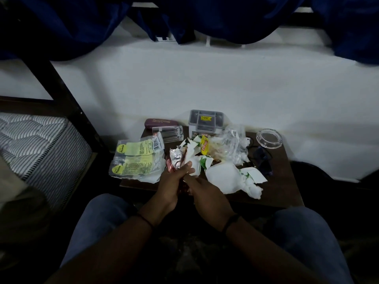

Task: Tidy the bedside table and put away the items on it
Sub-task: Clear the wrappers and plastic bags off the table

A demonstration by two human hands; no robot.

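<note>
At frame centre, we are gathering rubbish: our left hand (168, 186) and right hand (207, 193) both clutch a crumpled silver-and-red foil wrapper (175, 161) over the dark wooden worktop (283, 191). Next, probably binning it.

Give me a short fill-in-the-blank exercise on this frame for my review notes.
1. Both hands grip a crumpled ____ wrapper above the table's near edge.
2. The glass ashtray sits at the table's back ____ corner.
3. The maroon case lies against the ____.
4. The yellow sachet lies in front of the grey ____.

Missing words: foil; right; wall; box
</note>
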